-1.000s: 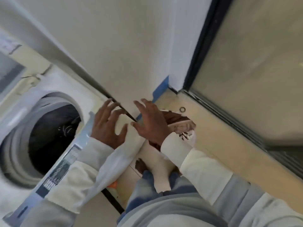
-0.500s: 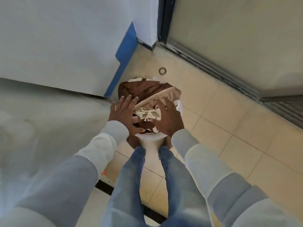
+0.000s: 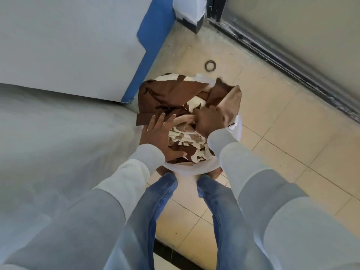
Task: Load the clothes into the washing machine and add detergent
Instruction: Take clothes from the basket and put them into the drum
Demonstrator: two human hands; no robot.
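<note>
The left hand (image 3: 158,135) lies flat, fingers spread, on the clothes (image 3: 167,94), a soft, light, limp brown-and-cream heap in the white bucket (image 3: 194,169) on the floor. It is probably best gathered in bunched handfuls, as loose ends will trail. The right hand (image 3: 209,121), flatter half a second ago, now clenches a tan fold of the clothes.

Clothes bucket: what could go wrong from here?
1. The right hand grips only the tan garment; tangled patterned pieces may drag out and fall on the tiled floor.
2. The left hand lies flat, gripping nothing, so a lift might be one-handed.
3. Brown cloth drapes over the rim of the white bucket and could snag or slip out.
</note>
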